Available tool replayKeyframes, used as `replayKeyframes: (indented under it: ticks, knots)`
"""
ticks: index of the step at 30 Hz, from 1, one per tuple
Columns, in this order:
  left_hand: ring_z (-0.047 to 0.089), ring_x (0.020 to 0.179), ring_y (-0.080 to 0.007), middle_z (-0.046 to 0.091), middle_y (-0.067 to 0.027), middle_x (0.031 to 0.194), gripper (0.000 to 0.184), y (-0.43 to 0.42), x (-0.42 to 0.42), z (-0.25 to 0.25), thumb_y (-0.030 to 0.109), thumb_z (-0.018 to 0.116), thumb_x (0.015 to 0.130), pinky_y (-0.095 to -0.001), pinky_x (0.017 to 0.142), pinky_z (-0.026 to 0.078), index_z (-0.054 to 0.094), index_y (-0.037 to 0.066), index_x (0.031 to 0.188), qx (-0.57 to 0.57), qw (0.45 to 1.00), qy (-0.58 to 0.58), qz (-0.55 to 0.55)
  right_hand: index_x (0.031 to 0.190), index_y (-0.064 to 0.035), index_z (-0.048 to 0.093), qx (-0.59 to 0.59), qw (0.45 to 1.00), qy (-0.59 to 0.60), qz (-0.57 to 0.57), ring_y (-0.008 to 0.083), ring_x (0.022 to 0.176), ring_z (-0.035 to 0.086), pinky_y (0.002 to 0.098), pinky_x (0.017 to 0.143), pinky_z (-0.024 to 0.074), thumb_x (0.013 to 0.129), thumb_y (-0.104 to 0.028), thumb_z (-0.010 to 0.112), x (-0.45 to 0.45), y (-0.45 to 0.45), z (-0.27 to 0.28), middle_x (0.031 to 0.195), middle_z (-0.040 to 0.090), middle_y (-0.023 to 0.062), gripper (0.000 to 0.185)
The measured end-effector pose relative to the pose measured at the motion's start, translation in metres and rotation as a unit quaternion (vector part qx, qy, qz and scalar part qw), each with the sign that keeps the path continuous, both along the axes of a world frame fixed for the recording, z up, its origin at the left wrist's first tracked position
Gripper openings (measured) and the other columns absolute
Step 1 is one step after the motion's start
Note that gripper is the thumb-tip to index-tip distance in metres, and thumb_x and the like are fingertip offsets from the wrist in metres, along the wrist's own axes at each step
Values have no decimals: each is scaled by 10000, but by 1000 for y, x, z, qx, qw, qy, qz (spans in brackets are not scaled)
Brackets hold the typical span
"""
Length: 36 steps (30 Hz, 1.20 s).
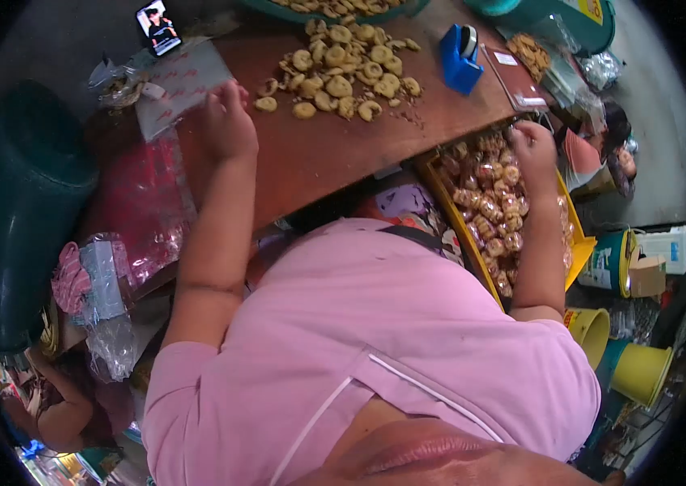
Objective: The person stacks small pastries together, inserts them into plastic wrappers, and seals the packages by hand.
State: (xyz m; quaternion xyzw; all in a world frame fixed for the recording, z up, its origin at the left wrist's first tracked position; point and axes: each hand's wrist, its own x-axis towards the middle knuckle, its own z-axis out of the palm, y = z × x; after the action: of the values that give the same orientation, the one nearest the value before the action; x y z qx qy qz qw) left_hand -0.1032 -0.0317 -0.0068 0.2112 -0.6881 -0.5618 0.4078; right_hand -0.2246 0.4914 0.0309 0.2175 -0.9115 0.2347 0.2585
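Note:
My left hand [231,121] is over the table beside a stack of printed clear plastic bags [189,85]. Its fingers are bent together, and what they hold, if anything, does not show. To the right of that hand lies a heap of pale round cookies [347,69] on the brown table [302,162]. My right hand [534,150] hangs at the far end of a yellow crate [472,249] filled with small wrapped packs of cookies [493,202]. Its fingers are curled, and their inner side is hidden.
A blue tape dispenser [462,58] and a reddish-brown notebook [513,77] lie at the right. A phone [158,28] stands at the back left. A green basin [404,10] holds more cookies. Other people [59,413] sit at both sides. Yellow buckets [641,373] stand lower right.

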Motion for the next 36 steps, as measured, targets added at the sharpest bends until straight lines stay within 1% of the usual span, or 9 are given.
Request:
replayKeyframes:
  ticks: [1,5,8,11,14,19,24,30,36]
  knots:
    - [577,805,-119,618,-3,855,253,-7,-2,-12,316,554,1042,-282,758,471,625,73,1047,-98,993,-39,59,1029,6,700,21,998,-11,57,269,950,670,358,869,520,913,-160,714,-1,-48,13,1026,702,138,203]
    - [559,817,-89,608,9,856,203,-8,0,0,264,566,1044,-265,760,468,630,72,1052,26,999,18,-13,1035,-39,734,29,978,-108,175,277,939,673,366,832,531,908,-164,720,-14,-194,35,1003,685,150,179]
    - [557,829,-81,606,15,863,174,-6,-4,-3,237,576,1042,-250,764,465,627,71,1056,80,994,58,-47,1048,-45,740,-3,975,-119,189,310,957,667,388,842,532,898,-192,730,-37,-267,24,1026,671,159,211]
    - [551,836,-76,598,17,880,170,-8,-4,0,232,577,1042,-237,770,461,619,68,1065,109,991,54,-58,1070,-43,735,126,982,-14,139,343,986,659,419,854,531,880,-204,739,-53,-313,22,1049,664,163,249]
    - [549,819,-79,591,11,880,170,-5,-9,4,219,570,1043,-240,763,465,612,56,1067,147,984,74,-63,1133,-43,706,197,968,23,152,360,1012,652,444,863,527,855,-154,744,-45,-331,25,1039,673,160,301]
    - [547,792,-80,588,7,859,157,-5,-12,4,192,565,1044,-241,740,466,613,42,1044,187,975,91,-77,1196,-54,663,110,949,-230,185,356,990,663,439,850,535,836,-69,730,-58,-344,25,1026,686,159,366]
    - [544,751,-71,582,15,822,149,-4,-11,4,179,567,1043,-235,698,467,614,40,1020,159,982,79,-61,1205,-62,646,196,921,-150,302,364,1005,673,440,842,532,864,-77,715,-71,-365,27,1111,701,186,349]
    - [543,741,-73,575,20,817,150,-15,-11,2,204,586,1035,-233,686,464,604,58,1008,192,977,83,-45,1213,-83,638,298,910,-140,251,376,995,654,438,856,527,881,-140,718,-77,-378,18,1092,668,166,346]
    - [587,749,-127,622,-22,864,264,-6,-13,10,328,556,1050,-271,720,502,603,69,1036,285,947,112,-97,1191,-79,648,114,943,-80,301,359,1052,635,426,913,521,846,-179,784,-27,-362,31,1107,670,143,385]
